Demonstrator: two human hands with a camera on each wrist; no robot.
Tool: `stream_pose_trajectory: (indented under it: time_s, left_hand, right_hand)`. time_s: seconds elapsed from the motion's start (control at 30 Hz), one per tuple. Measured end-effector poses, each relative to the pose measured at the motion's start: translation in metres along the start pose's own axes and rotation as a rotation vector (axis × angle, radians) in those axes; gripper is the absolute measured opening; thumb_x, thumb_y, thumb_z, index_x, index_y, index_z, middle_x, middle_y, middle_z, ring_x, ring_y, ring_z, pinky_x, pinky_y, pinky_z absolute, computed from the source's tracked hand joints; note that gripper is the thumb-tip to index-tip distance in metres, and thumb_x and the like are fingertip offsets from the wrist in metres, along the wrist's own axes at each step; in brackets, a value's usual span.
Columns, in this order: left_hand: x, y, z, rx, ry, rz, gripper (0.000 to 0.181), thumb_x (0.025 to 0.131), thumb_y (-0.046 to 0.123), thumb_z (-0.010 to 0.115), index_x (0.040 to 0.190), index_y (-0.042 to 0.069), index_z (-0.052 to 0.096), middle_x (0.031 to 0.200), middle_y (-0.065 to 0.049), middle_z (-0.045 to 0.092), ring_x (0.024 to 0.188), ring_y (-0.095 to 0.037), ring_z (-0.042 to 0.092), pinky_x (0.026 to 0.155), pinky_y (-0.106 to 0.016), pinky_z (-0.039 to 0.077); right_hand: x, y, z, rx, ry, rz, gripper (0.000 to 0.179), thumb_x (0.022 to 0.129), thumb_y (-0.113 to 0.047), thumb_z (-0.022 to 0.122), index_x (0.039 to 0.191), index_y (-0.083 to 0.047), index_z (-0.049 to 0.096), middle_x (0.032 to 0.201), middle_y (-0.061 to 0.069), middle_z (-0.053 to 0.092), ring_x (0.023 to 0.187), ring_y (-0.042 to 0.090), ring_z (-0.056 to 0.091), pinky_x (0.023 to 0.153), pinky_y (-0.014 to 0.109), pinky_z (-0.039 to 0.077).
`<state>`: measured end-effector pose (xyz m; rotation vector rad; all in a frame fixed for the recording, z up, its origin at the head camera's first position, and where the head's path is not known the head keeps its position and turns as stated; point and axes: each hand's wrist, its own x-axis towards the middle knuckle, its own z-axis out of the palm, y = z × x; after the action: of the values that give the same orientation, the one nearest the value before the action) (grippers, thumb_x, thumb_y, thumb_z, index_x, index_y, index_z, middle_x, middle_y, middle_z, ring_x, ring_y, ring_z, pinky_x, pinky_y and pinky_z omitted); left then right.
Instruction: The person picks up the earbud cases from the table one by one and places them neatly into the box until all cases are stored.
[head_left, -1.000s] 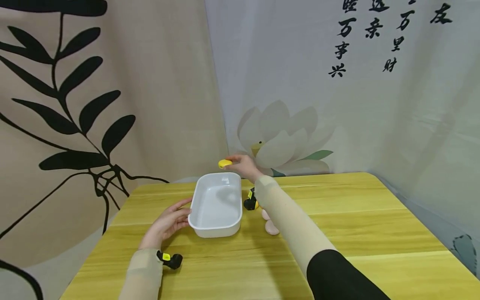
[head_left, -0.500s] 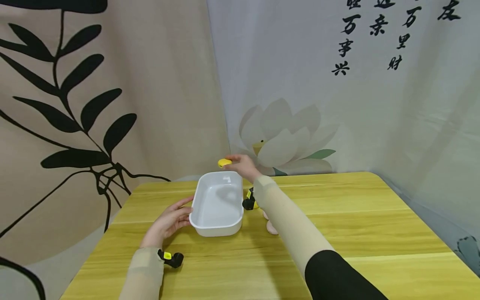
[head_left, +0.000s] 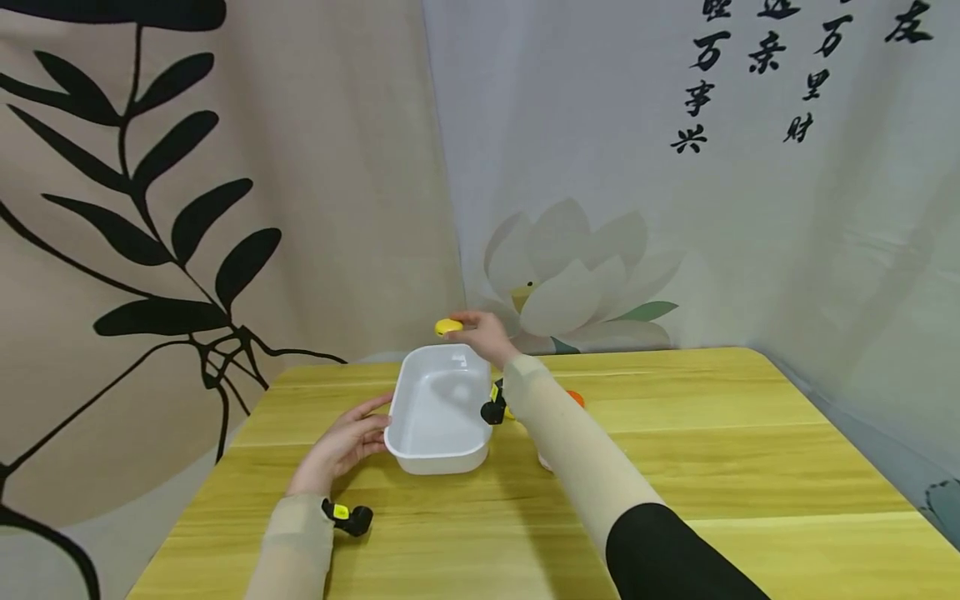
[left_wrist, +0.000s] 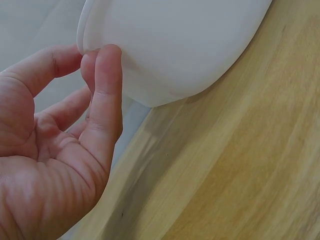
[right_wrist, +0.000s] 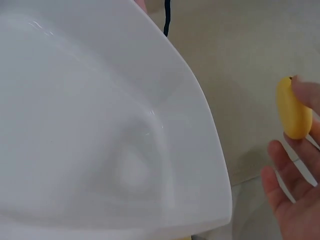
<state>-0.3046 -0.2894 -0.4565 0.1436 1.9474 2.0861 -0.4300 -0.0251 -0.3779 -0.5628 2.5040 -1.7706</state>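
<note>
A white rectangular dish (head_left: 438, 417) with rounded corners stands on the table in the head view, with nothing visible inside. At its left side, my left hand (head_left: 345, 442) grips the rim; the left wrist view has thumb and fingertips on the dish edge (left_wrist: 175, 45). Beyond the far rim, my right hand (head_left: 483, 335) pinches a small yellow oval fruit (head_left: 448, 327) between thumb and fingers. Up close in the right wrist view, the yellow fruit (right_wrist: 294, 109) has a dark spot at its upper end and is apart from the dish.
Partly hidden by my right forearm are an orange thing (head_left: 576, 398), a pale pink piece (head_left: 543, 461) and a bit of yellow (head_left: 510, 413). Each wrist wears a black camera. A printed curtain (head_left: 360, 208) hangs behind the wooden table (head_left: 712, 467).
Both hands keep their hold on the dish and the yellow fruit. The head view shifts slightly; an orange thing shows behind the right forearm, and less of the pink pieces shows.
</note>
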Motion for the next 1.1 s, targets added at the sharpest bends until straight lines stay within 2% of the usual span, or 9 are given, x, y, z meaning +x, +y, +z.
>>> stream_pose_trajectory:
  time_s: [0.23,0.53,0.7,1.1]
  left_hand:
    - [0.0,0.002,0.001,-0.012,0.016,-0.004,0.062,0.099,0.008,0.054,0.152,0.002,0.024,0.095,-0.003,0.068,0.074,-0.013,0.064,0.071,-0.026,0.056]
    - [0.001,0.002,0.0,-0.016,-0.006,-0.002,0.064,0.098,0.008,0.055,0.153,0.001,0.022,0.096,-0.004,0.067,0.074,-0.012,0.064,0.071,-0.026,0.056]
    - [0.001,-0.002,-0.001,-0.015,0.024,-0.015,0.062,0.097,0.009,0.057,0.152,0.003,0.027,0.099,-0.008,0.067,0.075,-0.014,0.064,0.072,-0.027,0.056]
    - [-0.001,0.001,0.001,-0.02,0.011,-0.012,0.063,0.099,0.008,0.054,0.153,0.003,0.023,0.095,-0.003,0.067,0.074,-0.012,0.064,0.071,-0.026,0.055]
  right_hand:
    - [-0.001,-0.003,0.006,0.017,0.002,0.005,0.044,0.086,-0.016,0.075,0.127,-0.006,0.063,0.126,0.008,0.062,0.112,0.022,0.058,0.088,0.029,0.051]
    - [-0.001,0.002,0.018,0.046,0.017,0.027,0.046,0.085,-0.017,0.076,0.128,-0.007,0.063,0.122,0.006,0.064,0.106,0.02,0.06,0.087,0.028,0.051]
    - [-0.001,0.007,0.025,0.033,0.029,0.004,0.047,0.083,-0.017,0.077,0.127,-0.005,0.063,0.122,0.007,0.065,0.106,0.02,0.06,0.09,0.03,0.049]
    - [-0.001,0.012,0.036,0.017,0.081,0.011,0.046,0.083,-0.017,0.077,0.125,-0.006,0.065,0.12,0.007,0.065,0.102,0.021,0.061,0.088,0.03,0.051]
